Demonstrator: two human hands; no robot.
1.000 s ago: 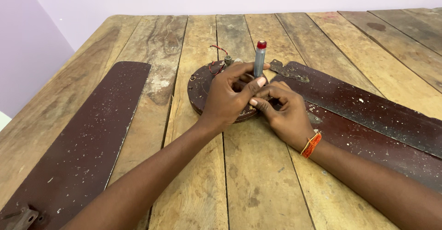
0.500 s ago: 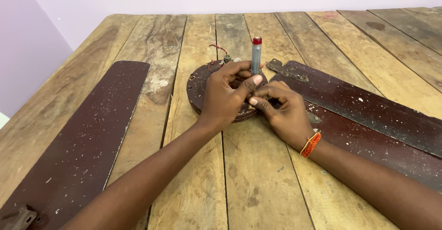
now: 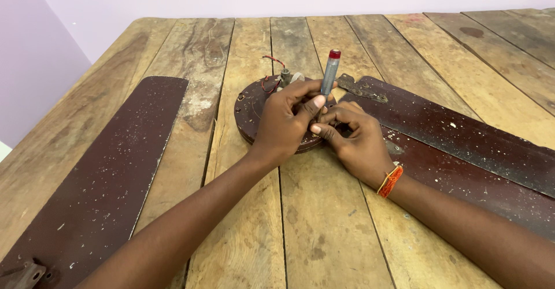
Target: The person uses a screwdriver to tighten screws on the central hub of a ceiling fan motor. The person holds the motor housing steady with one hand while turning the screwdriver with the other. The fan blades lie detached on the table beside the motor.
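A plain repair workshop, or a room used as one

A worn table of rough, stained wooden planks [image 3: 324,231] carries taken-apart ceiling fan parts: a round dark-brown metal motor housing [image 3: 250,112] at its middle, long dusty brown fan blades [image 3: 104,179] lying left and right of that housing, bare lilac walls [image 3: 40,63] behind.

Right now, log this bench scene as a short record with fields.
surface: wooden plank table
left hand: left hand grips a grey screwdriver with a red cap, held nearly upright
right hand: right hand pinches at the tool's lower end, fingertips meeting the left hand's
beneath the hands: round dark-brown fan motor housing with red wires at its hub
to the left: loose fan blade lying flat, apart from the housing
to the right: two fan blades lying flat, reaching the housing
wrist: orange band on the right wrist
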